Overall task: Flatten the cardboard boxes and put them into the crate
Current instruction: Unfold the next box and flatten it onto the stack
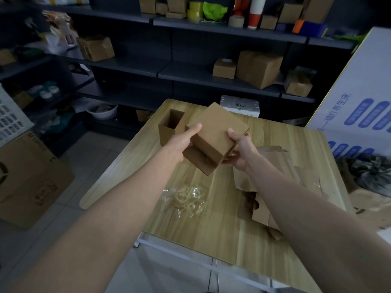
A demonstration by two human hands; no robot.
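Head: tilted box [213, 135], flap toward camera

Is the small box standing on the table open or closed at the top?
Open. The small box shows a dark hollow at its top, uncovered.

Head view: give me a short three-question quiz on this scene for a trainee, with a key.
1. True or false: only the left hand holds the cardboard box.
2. The upright box on the table is: A) open at the top, B) taped shut, C) flattened.
3. Fill in: the flattened cardboard lies on the table's ____ side.
Key: 1 false, the right hand grips it too; 2 A; 3 right.
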